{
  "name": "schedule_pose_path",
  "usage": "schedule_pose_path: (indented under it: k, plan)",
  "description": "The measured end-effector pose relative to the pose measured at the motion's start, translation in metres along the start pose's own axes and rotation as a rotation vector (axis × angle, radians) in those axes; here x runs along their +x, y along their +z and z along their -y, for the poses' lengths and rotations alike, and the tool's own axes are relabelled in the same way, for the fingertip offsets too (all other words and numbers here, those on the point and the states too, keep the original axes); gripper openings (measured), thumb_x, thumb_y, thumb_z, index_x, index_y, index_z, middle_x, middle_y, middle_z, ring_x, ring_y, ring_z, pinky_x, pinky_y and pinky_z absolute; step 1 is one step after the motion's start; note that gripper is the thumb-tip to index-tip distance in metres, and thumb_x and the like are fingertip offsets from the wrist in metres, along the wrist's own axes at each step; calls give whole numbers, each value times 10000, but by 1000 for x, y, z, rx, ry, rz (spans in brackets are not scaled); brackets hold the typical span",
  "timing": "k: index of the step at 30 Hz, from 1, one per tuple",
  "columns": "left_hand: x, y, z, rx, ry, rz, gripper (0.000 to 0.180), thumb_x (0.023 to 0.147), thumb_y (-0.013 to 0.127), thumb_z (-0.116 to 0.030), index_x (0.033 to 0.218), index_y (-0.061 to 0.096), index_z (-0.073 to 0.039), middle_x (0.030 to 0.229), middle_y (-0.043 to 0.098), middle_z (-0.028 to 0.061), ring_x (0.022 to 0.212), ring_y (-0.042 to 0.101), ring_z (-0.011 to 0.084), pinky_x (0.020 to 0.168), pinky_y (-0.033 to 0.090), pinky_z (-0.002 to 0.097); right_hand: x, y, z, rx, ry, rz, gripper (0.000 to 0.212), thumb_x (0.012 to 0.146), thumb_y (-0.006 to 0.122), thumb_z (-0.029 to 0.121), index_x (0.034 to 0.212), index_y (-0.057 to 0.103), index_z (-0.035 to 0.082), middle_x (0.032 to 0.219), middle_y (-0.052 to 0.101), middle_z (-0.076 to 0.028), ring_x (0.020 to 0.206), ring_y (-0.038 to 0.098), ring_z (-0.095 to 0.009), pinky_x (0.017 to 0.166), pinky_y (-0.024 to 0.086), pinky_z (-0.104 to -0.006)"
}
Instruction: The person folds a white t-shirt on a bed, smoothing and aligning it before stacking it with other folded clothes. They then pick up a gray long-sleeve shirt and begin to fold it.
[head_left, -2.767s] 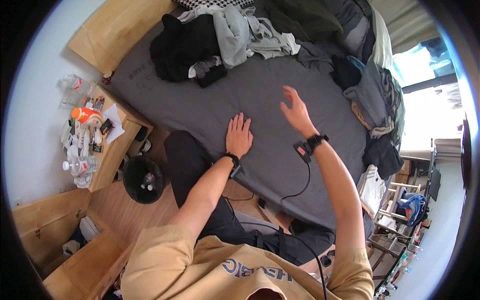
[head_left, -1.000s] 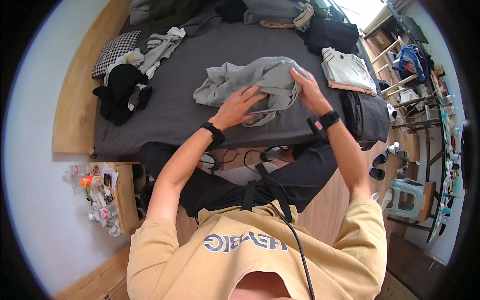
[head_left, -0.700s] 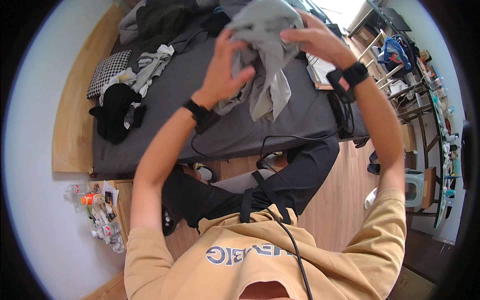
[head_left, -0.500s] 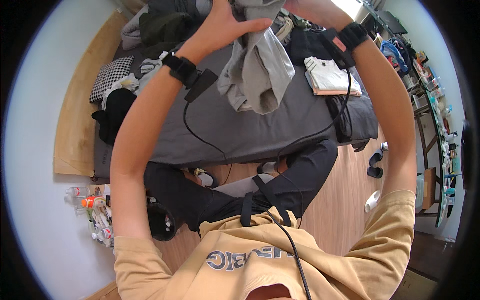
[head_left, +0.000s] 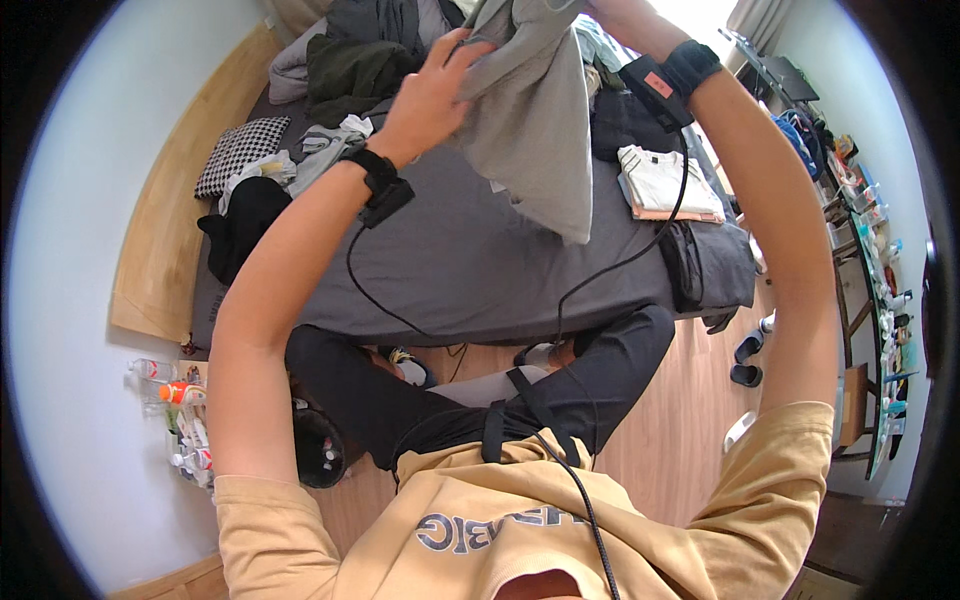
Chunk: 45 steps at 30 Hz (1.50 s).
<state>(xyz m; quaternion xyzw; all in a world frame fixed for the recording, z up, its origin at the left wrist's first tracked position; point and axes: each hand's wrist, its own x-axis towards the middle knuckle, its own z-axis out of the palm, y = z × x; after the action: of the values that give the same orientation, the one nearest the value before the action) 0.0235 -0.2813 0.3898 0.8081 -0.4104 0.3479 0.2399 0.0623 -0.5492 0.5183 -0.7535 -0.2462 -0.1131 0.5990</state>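
Observation:
A light grey garment (head_left: 540, 130) hangs spread out above the bed, its lower corner dangling over the dark grey sheet (head_left: 430, 260). At the garment's left edge, my left hand (head_left: 430, 105) has its fingers closed on the cloth. My right hand (head_left: 610, 12) grips the upper right part at the picture's top edge, where its fingers are largely cut off. The garment's exact kind does not show. To its right lies a stack of folded shirts (head_left: 665, 180), white on top, with folded dark trousers (head_left: 708, 265) nearer to me.
Piled clothes (head_left: 355, 70) cover the bed's far left. A checked pillow (head_left: 240, 155) and a black garment (head_left: 245, 220) lie by the wooden headboard (head_left: 165, 230). On the floor stand a black bin (head_left: 318, 445) and dark slippers (head_left: 748, 360). A cluttered shelf (head_left: 880, 300) runs along the right.
The grey garment has gone from bunched to spread wider, hanging slightly lower. My left hand has moved down and turned, now at its left edge; the view has shifted slightly.

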Motion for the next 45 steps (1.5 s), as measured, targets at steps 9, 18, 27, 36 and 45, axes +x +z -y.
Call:
schedule_pose_path:
  k: [9,18,27,36,45]
  plan:
    - [20,-154,176,383,-116,-88,348,985,505,-53,1239,740,-88,984,780,184,847,769,322,776,588,419,-3,-76,28,-546,-46,-49,330,1027,700,264,1286,665,62,1075,717,-51,938,703,-162,818,572,-314]
    - [65,-264,165,340,-497,-27,469,998,489,-143,1317,503,199,1221,603,404,957,713,492,656,672,592,-12,-170,64,-755,-32,-145,390,997,702,249,1336,634,69,1105,703,-59,907,702,-160,767,581,-309]
    - [90,-320,119,-369,-896,-493,487,1103,437,-278,1434,436,80,1427,573,256,1204,627,348,981,581,502,-28,-189,52,-800,71,-107,459,966,704,233,1386,604,75,1136,689,-66,876,701,-159,717,591,-305]
    - [88,-307,108,-696,-752,-384,559,1097,335,-397,1324,673,-14,1297,716,172,1210,655,304,1114,494,480,-33,-179,27,-791,177,-13,535,936,706,217,1436,574,82,1166,675,-74,846,700,-158,666,600,-300]
    - [14,-255,98,-15,-804,584,462,977,686,-354,1317,659,-42,1230,731,175,1101,697,348,956,557,510,-46,-150,-25,-836,554,388,614,906,707,201,1486,544,88,1197,661,-81,815,699,-157,616,609,-295]
